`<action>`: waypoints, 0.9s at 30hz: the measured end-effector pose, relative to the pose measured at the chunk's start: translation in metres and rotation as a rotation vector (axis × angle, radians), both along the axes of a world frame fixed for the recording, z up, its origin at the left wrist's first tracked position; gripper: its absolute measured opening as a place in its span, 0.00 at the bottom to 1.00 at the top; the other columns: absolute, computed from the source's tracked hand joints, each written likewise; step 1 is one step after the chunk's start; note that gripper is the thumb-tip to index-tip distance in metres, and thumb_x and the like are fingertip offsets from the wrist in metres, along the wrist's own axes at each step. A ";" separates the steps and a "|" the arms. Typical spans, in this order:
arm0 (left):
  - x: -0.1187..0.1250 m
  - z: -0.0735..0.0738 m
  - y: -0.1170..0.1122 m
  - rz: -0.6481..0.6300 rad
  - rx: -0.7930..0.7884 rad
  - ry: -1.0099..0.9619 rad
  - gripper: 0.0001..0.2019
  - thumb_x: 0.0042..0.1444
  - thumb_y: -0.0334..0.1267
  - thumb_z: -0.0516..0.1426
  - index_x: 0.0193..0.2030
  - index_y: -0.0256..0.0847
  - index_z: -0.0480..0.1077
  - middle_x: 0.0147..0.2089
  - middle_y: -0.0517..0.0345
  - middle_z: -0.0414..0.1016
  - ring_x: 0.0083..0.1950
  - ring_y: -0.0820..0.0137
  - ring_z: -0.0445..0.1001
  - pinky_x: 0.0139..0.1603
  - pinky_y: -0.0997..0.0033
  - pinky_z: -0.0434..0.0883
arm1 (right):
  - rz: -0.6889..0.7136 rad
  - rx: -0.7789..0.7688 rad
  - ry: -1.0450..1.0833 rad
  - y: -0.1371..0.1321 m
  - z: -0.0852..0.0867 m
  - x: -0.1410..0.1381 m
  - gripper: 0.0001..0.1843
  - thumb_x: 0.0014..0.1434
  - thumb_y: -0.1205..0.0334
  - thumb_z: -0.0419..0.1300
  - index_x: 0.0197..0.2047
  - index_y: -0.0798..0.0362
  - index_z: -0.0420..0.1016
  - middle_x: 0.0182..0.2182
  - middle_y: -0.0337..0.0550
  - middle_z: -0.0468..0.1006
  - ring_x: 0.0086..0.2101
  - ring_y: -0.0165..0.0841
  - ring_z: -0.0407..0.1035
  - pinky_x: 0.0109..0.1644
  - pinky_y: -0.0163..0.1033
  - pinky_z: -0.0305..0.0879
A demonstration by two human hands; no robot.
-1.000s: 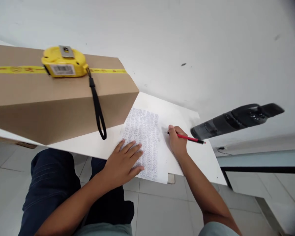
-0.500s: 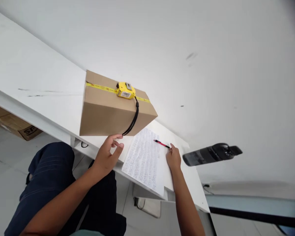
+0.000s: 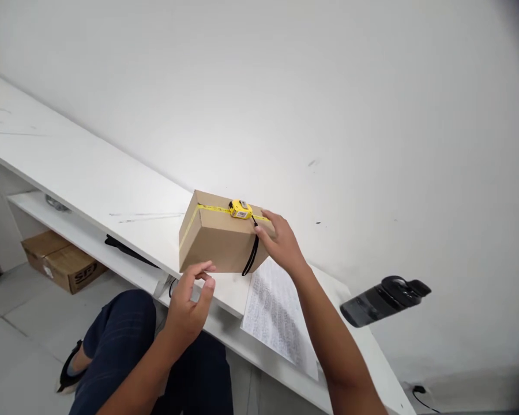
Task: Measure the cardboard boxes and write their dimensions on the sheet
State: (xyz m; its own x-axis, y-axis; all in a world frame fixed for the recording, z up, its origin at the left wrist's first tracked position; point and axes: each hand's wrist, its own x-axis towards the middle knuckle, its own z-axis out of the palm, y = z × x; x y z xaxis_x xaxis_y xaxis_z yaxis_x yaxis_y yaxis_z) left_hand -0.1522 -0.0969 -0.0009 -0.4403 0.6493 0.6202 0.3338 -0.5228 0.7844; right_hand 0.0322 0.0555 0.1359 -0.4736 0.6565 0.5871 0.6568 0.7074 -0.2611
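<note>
Box (image 3: 220, 249), already sealed with yellow tape (image 3: 214, 208), is set on the white desk (image 3: 112, 184), beside a written-over paper (image 3: 279, 317). Tape measure (image 3: 241, 210) is seated on top, not yet lifted off. Box's right end is covered by the right hand (image 3: 280, 239); whether gripped can't be told. Left hand (image 3: 191, 304) is held empty, loosely curled, near its front.

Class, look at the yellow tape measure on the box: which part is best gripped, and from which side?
Probably the yellow body of the tape measure, from above: it sits on top of the cardboard box with its upper side uncovered, and its chunky case suits thumb and fingers. The black strap hangs slack, so likely gives poorer control.
</note>
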 end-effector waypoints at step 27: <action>-0.013 0.047 -0.032 -0.680 -0.383 -0.196 0.34 0.61 0.71 0.48 0.25 0.42 0.71 0.25 0.54 0.72 0.29 0.67 0.69 0.34 0.65 0.70 | 0.911 0.033 0.028 -0.113 0.002 -0.015 0.30 0.67 0.69 0.61 0.66 0.34 0.61 0.50 0.45 0.74 0.47 0.34 0.76 0.47 0.42 0.78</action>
